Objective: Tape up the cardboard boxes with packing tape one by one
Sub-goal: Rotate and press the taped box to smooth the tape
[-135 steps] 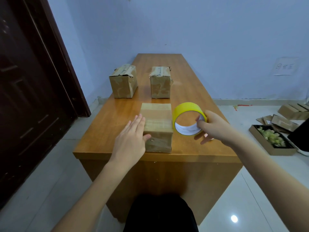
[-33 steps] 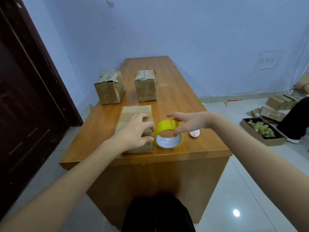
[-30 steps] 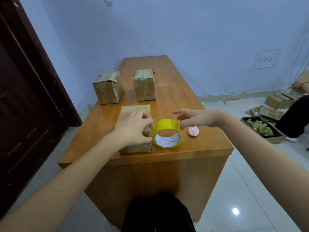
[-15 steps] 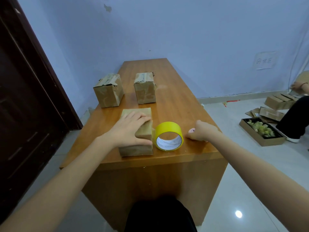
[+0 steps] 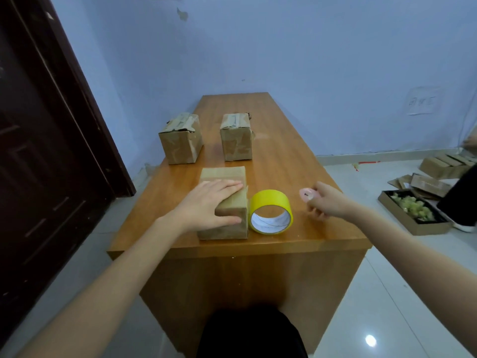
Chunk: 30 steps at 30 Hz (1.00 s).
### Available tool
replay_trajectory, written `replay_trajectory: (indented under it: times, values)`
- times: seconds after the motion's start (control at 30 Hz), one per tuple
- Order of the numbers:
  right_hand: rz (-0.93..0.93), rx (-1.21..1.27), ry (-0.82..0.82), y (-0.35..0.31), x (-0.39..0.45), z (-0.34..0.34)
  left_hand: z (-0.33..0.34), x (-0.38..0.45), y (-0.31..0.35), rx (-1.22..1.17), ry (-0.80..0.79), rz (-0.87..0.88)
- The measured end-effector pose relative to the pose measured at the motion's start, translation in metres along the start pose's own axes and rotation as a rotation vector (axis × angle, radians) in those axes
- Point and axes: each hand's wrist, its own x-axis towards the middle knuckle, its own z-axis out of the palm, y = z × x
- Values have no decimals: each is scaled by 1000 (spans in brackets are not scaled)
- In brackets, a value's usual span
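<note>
From the head camera, a long brown wooden table [image 5: 284, 161] runs away toward a pale blue wall. Near its front edge lies a small brown cardboard box [image 5: 227, 202], with its long side pointing away down the table. The left hand [image 5: 209, 202] lies flat on top of this box with straight fingers, the thumb hanging down its front side. Just beside the box, touching its right side, a round yellow roll of packing tape [image 5: 271, 211] rests tilted, its open hole facing the person. The right hand [image 5: 324, 202] is lifted above the table to the right of the roll, pinching a small round pink thing [image 5: 305, 195] in curled fingers. Farther back stand two more worn brown cardboard boxes [image 5: 180, 140] and [image 5: 236, 135], near each other but apart. On the floor at the right sits a low brown cardboard tray [image 5: 423, 226] holding pale green bits [image 5: 410, 206].
</note>
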Motion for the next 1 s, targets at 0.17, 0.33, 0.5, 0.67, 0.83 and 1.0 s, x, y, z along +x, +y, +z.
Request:
replay_trajectory:
  times: [0.17, 0.33, 0.5, 0.67, 0.83, 1.0]
  values:
    - [-159, 257, 67, -48, -18, 2, 2, 0, -3, -31, 24, -11]
    - [-274, 228, -13, -100, -41, 7, 4, 0, -4, -36, 32, -19]
    - [-282, -90, 17, -118, -44, 23, 4, -1, -4, -30, 40, -23]
    - [-227, -271, 50, -118, -43, 29, 6, 0, -5, -26, 46, -29]
    - [-210, -301, 60, -124, -41, 33, 7, 0, -5, -19, 55, -32]
    - [-196, -382, 53, -130, -40, 41, 8, 0, -5, 0, 66, -43]
